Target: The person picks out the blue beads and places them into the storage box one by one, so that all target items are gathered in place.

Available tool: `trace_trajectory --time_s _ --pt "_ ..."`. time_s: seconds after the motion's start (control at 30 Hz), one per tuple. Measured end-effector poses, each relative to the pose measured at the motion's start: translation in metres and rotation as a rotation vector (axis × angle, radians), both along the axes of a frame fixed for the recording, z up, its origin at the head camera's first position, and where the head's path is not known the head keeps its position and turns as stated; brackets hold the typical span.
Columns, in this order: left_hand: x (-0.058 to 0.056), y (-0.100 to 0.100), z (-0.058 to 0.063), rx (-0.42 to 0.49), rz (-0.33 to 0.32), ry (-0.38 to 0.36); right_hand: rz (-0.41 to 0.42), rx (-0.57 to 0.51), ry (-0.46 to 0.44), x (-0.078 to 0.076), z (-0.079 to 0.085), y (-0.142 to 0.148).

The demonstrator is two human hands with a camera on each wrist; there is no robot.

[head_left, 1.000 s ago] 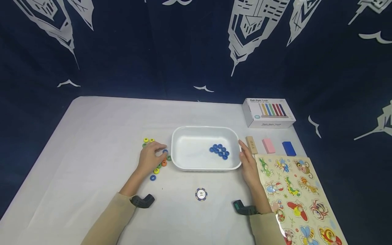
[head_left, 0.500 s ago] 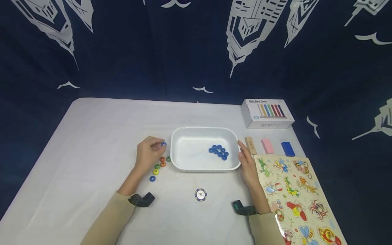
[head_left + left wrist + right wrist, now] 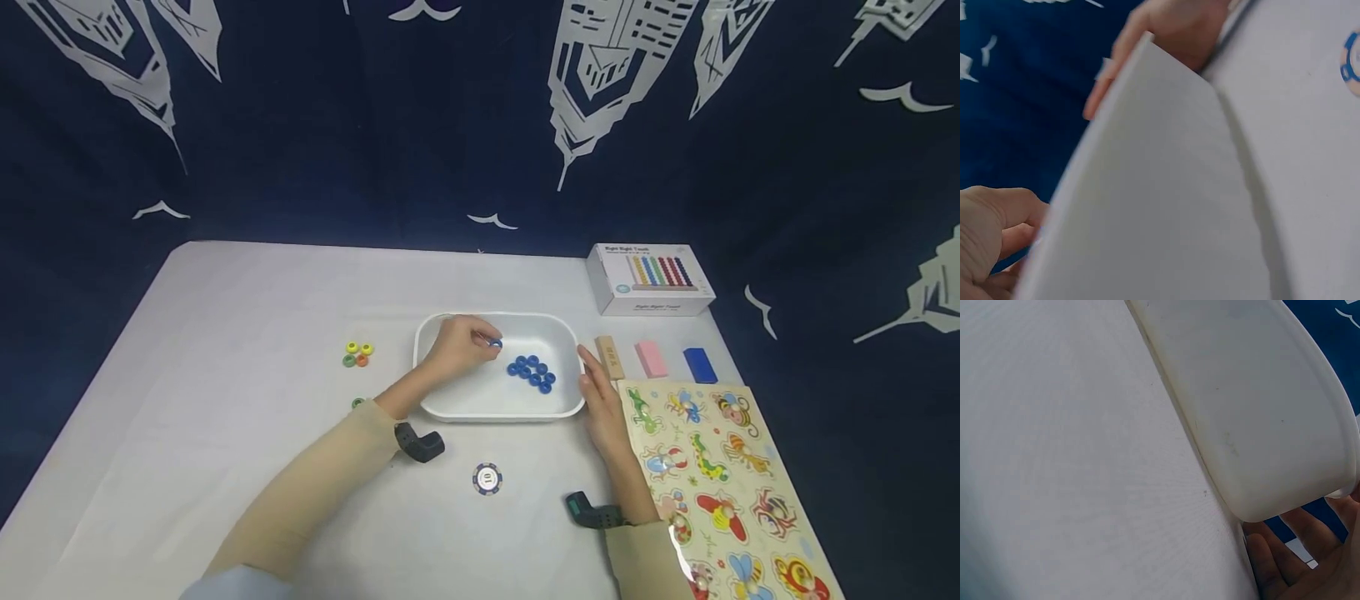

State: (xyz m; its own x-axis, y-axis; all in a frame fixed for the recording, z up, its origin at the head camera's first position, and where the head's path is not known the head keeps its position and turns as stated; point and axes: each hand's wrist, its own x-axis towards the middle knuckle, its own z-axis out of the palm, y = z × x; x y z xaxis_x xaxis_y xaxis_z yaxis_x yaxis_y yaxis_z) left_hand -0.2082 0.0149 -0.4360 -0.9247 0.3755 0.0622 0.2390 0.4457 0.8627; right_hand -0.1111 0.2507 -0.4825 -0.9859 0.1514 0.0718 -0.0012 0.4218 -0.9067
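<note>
Above the white tray (image 3: 450, 404), my left hand (image 3: 456, 347) pinches a blue bead (image 3: 496, 342) between thumb and fingertips. Several blue beads (image 3: 533, 372) lie together on the tray floor, to the right of that hand. My right hand (image 3: 606, 412) rests against the tray's right end with extended fingers. In the right wrist view, the fingers (image 3: 1310, 534) spread beside the outer wall of the tray. The tray's side partly hides the left hand (image 3: 991, 234) in the left wrist view.
Left of the tray lie two yellow beads (image 3: 367, 349), a green bead (image 3: 348, 361) and an orange bead (image 3: 362, 360). The left sleeve partly covers another green bead (image 3: 357, 402). A poker chip (image 3: 487, 479), wooden block (image 3: 610, 358), pink block (image 3: 651, 359), blue block (image 3: 700, 366), insect puzzle board (image 3: 738, 475) and box (image 3: 651, 281) surround it.
My left hand picked up a blue bead left of the tray, lifted it and carried it right, over the tray. The right hand stays at the tray's right end.
</note>
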Motion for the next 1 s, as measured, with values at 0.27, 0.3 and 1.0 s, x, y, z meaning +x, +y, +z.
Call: trace_trajectory --time_s 0.27,0.3,1.0 --pt "-0.015 0.028 -0.023 -0.197 -0.122 -0.024 -0.001 0.009 -0.006 -0.001 0.001 -0.001" --pt "-0.015 0.03 -0.024 -0.214 -0.136 -0.016 -0.003 0.007 -0.006 -0.001 0.001 -0.001" --pt "0.098 -0.077 0.006 0.179 0.157 0.415 -0.013 0.01 -0.02 -0.002 -0.001 -0.001"
